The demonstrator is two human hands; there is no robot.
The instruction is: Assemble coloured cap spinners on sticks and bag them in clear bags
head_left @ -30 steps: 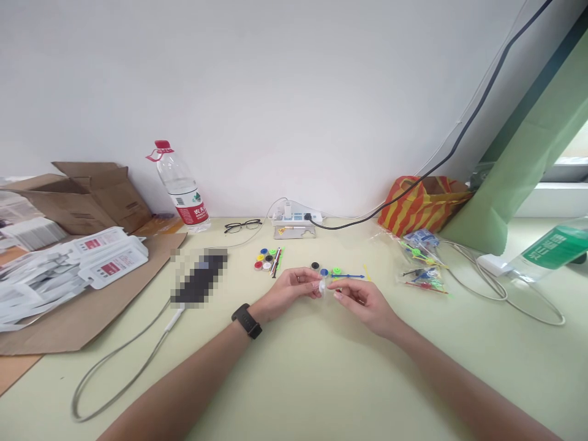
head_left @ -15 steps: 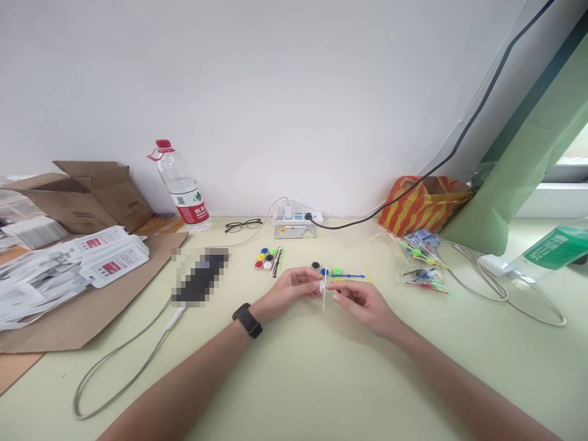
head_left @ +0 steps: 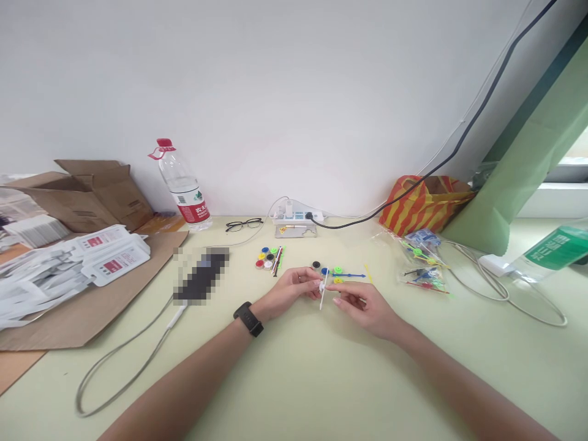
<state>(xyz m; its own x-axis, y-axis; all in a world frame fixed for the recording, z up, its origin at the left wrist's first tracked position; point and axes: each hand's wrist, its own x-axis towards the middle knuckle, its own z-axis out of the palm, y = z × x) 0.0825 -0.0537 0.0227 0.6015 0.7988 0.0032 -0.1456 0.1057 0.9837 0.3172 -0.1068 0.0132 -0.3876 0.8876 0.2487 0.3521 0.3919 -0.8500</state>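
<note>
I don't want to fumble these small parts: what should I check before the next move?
1. Left hand has the white piece pinched in its fingertips: ok.
2. Right hand grips the white stick: not ok; only the index fingertip is at its middle, with the thumb apart.
3. Stick firmly joined to the piece: cannot tell; too small, and partly hidden by fingers.
4. Blue arrow lies on the table, not held: ok.
5. Phone cable away from the left forearm: ok.
6. Large bottle has its red cap on: ok.
</note>
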